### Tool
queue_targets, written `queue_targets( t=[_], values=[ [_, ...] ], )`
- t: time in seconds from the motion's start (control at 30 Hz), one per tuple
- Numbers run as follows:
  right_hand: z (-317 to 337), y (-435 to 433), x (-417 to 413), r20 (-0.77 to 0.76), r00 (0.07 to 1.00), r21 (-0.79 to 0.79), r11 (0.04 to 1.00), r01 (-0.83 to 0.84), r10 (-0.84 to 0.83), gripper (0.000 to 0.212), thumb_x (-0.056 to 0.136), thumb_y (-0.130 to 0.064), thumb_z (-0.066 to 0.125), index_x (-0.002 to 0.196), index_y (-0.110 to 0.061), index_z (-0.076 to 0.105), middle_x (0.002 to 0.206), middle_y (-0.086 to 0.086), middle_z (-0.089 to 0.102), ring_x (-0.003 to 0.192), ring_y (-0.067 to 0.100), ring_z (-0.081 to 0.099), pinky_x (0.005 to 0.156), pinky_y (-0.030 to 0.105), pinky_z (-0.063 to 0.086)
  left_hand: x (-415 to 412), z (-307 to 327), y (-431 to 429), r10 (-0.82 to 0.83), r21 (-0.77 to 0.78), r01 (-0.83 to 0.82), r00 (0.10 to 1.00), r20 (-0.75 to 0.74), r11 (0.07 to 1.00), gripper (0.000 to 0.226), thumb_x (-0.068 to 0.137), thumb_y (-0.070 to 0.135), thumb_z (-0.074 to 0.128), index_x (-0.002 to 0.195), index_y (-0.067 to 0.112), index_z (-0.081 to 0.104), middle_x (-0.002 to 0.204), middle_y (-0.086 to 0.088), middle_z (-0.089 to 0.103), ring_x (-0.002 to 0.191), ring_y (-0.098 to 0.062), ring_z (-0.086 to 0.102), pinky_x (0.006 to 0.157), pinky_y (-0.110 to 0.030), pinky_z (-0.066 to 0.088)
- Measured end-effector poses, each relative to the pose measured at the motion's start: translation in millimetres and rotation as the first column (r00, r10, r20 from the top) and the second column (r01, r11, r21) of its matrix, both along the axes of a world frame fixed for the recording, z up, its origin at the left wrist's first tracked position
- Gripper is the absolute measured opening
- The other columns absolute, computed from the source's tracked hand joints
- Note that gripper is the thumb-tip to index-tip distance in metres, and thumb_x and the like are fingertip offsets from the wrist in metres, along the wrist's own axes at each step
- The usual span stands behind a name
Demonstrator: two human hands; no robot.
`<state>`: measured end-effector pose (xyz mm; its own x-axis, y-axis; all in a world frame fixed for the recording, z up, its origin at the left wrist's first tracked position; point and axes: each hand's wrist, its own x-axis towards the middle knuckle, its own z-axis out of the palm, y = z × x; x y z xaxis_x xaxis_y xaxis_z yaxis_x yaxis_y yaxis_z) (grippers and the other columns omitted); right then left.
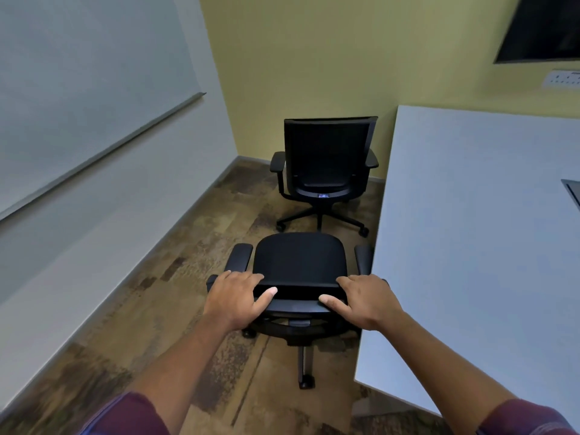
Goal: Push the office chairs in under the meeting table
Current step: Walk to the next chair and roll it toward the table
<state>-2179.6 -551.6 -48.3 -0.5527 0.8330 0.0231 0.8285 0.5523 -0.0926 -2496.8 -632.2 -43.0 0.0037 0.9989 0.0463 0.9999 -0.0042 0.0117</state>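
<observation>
A black office chair [299,259] stands right in front of me, seen from above, its seat facing away. My left hand [235,298] grips the left end of its backrest top, and my right hand [365,298] grips the right end. Its right armrest touches or slips just under the edge of the white meeting table [470,246], which fills the right side. A second black office chair [326,171] stands further off by the yellow wall, its back towards the wall, left of the table's far corner.
A white wall with a whiteboard [78,89] runs along the left. Brown patterned carpet [188,246] lies between wall and table. A dark screen [543,29] and a socket plate [561,78] hang on the yellow wall. A dark panel [572,193] sits in the tabletop.
</observation>
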Motion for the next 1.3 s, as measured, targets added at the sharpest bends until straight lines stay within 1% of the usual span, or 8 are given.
queue_targets(
  t=[0.13, 0.3, 0.37, 0.6, 0.97, 1.07, 1.17, 1.3],
  values=[
    [-4.3, -10.6, -14.4, -0.038, 0.998, 0.015, 0.999, 0.043, -0.042, 0.087, 0.093, -0.095, 0.004, 0.09, -0.028, 0.058, 0.077, -0.01, 0.057, 0.067, 0.01, 0.052, 0.064, 0.032, 0.039, -17.2, 2.9, 8.0, -0.054, 0.017, 0.054, 0.998, 0.016, 0.998, 0.072, 0.102, 0.074, 0.029, 0.125, 0.023, 0.074, 0.113, 0.004, 0.078, 0.107, -0.022, 0.07, 0.105, -0.046, 0.049],
    [-14.8, -17.4, -43.4, -0.075, 0.99, 0.045, 0.991, 0.123, -0.119, 0.08, 0.097, -0.093, 0.014, 0.081, -0.027, 0.055, 0.069, -0.009, 0.056, 0.061, 0.012, 0.052, 0.067, 0.038, 0.05, -54.1, -0.4, 31.5, -0.141, 0.023, 0.14, 0.99, 0.032, 0.99, 0.07, 0.102, 0.074, 0.03, 0.13, 0.026, 0.074, 0.12, 0.009, 0.077, 0.112, -0.017, 0.07, 0.107, -0.044, 0.047],
    [-18.0, -20.1, -55.7, -0.072, 0.982, 0.059, 0.982, 0.18, -0.176, 0.08, 0.097, -0.094, 0.016, 0.081, -0.027, 0.058, 0.069, -0.009, 0.057, 0.061, 0.014, 0.054, 0.068, 0.039, 0.054, -67.6, -1.2, 43.1, -0.183, 0.023, 0.182, 0.983, 0.03, 0.983, 0.071, 0.102, 0.075, 0.03, 0.13, 0.026, 0.074, 0.121, 0.01, 0.077, 0.114, -0.016, 0.07, 0.108, -0.044, 0.046],
    [-22.4, -18.3, -92.6, -0.095, 0.936, 0.055, 0.937, 0.346, -0.34, 0.076, 0.096, -0.094, 0.021, 0.079, -0.03, 0.058, 0.066, -0.013, 0.055, 0.058, 0.012, 0.054, 0.066, 0.037, 0.057, -103.5, 0.4, 90.4, -0.317, 0.011, 0.317, 0.948, 0.02, 0.948, 0.072, 0.102, 0.076, 0.029, 0.133, 0.027, 0.072, 0.125, 0.01, 0.076, 0.119, -0.015, 0.068, 0.113, -0.043, 0.043],
    [-12.7, -8.9, -132.6, -0.121, 0.85, -0.008, 0.857, 0.516, -0.513, 0.076, 0.094, -0.096, 0.018, 0.071, -0.031, 0.048, 0.062, -0.01, 0.052, 0.057, 0.012, 0.053, 0.063, 0.03, 0.049, -131.7, 0.1, 166.6, -0.503, -0.018, 0.504, 0.863, 0.04, 0.863, 0.08, 0.1, 0.081, 0.023, 0.142, 0.028, 0.067, 0.137, 0.009, 0.072, 0.129, -0.015, 0.063, 0.117, -0.043, 0.039],
    [-8.9, 0.6, -137.9, -0.105, 0.849, -0.013, 0.854, 0.52, -0.518, 0.073, 0.094, -0.096, 0.016, 0.071, -0.032, 0.043, 0.063, -0.01, 0.051, 0.056, 0.011, 0.052, 0.06, 0.027, 0.035, -136.6, 0.2, 189.4, -0.548, -0.021, 0.55, 0.835, 0.053, 0.835, 0.08, 0.1, 0.082, 0.023, 0.143, 0.029, 0.066, 0.137, 0.011, 0.072, 0.13, -0.013, 0.062, 0.115, -0.041, 0.04],
    [-7.2, 14.1, -146.6, -0.082, 0.858, -0.02, 0.861, 0.507, -0.507, 0.074, 0.093, -0.097, 0.013, 0.07, -0.032, 0.039, 0.061, -0.009, 0.048, 0.054, 0.01, 0.048, 0.059, 0.029, 0.029, -143.6, -0.6, 214.0, -0.589, -0.029, 0.591, 0.806, 0.057, 0.806, 0.076, 0.101, 0.081, 0.025, 0.141, 0.031, 0.066, 0.136, 0.014, 0.071, 0.129, -0.01, 0.061, 0.112, -0.039, 0.04],
    [-7.7, 28.7, -164.7, -0.054, 0.85, -0.03, 0.852, 0.524, -0.524, 0.077, 0.093, -0.097, 0.01, 0.072, -0.03, 0.042, 0.064, -0.011, 0.044, 0.059, 0.009, 0.042, 0.069, 0.039, 0.035, -156.0, 1.9, 248.6, -0.64, -0.042, 0.644, 0.764, 0.08, 0.764, 0.072, 0.101, 0.079, 0.03, 0.138, 0.03, 0.068, 0.133, 0.014, 0.072, 0.126, -0.011, 0.063, 0.113, -0.041, 0.04]
  ],
)
